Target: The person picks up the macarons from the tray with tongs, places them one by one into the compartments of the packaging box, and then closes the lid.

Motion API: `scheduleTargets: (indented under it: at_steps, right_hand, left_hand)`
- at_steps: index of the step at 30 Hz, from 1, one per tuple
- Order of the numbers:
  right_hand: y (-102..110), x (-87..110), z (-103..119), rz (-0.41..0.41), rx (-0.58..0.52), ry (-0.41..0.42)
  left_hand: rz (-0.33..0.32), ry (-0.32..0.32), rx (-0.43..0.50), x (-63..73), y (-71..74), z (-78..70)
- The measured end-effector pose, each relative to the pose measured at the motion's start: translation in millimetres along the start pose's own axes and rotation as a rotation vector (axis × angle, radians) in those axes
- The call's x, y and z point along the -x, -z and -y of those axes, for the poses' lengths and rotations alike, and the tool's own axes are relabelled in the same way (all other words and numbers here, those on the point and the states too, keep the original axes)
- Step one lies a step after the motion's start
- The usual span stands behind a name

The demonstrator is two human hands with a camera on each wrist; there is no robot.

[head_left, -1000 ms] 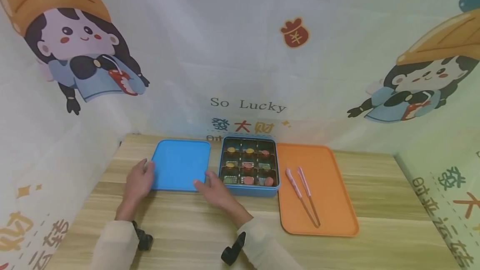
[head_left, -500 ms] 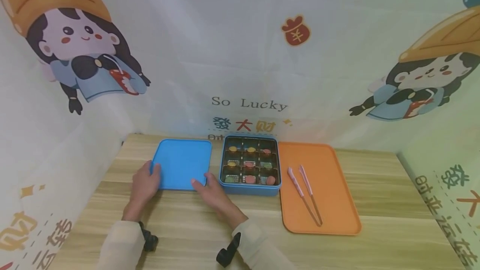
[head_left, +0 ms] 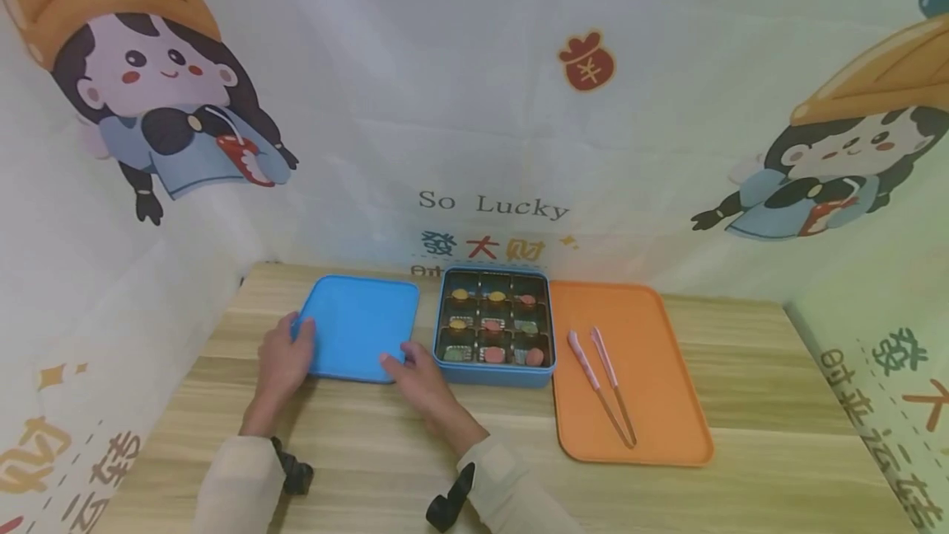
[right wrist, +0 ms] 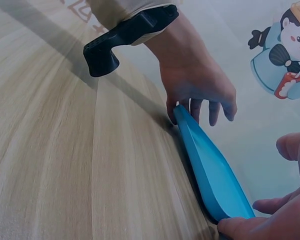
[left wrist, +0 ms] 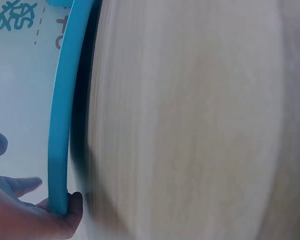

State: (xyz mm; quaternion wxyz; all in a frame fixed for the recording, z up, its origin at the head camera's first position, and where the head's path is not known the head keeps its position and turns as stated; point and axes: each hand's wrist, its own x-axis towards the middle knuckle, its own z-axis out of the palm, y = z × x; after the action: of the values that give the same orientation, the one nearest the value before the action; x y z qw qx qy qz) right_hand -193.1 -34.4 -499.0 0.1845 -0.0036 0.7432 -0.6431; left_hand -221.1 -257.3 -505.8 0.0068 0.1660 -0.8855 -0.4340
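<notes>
A blue square lid with a low rim lies at the left of the table. My left hand pinches its left edge, thumb on one side and fingers on the other. At the opposite edge, my right hand holds the near right corner between thumb and index finger. Seen from the right wrist, the lid spans both hands, and a dark shadow runs beneath its raised near side. Just right of that hand stands an open blue tin, with small yellow, pink and green pieces in its divided insert.
An orange tray lies right of the tin, bearing pink-handled metal tongs. The wooden table ends at a printed cloth backdrop behind and at both sides.
My left hand has moved right onto the lid's left edge and now grips it. The lid's near edge has shifted slightly. My right hand stays at its corner; tin, tray and tongs are unmoved.
</notes>
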Motion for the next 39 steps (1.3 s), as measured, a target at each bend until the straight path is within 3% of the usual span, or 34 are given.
scheduleTargets:
  at_steps: [9, 14, 24, 33, 39]
  right_hand:
    - [-3.4, 0.2, 0.1, -0.022, 0.009, -0.007]
    - [-5.0, 3.1, 3.1, -0.019, 0.014, -0.002]
    - [-0.5, 15.5, 17.9, 0.019, 0.010, 0.014]
    - [8.0, 17.3, 28.5, 0.016, 0.024, 0.042]
    - [14.7, 17.1, 30.7, -0.002, 0.054, 0.032]
  left_hand:
    - [0.049, 0.082, -0.067, -1.9, 7.3, 3.4]
    - [0.035, 0.103, -0.077, 0.4, 6.0, 1.3]
    - [-0.031, 0.066, -0.008, 3.9, 12.5, -11.7]
    - [0.035, 0.132, 0.103, 6.4, 19.3, -21.2]
    - [0.071, 0.117, 0.113, 9.9, 20.1, -26.0]
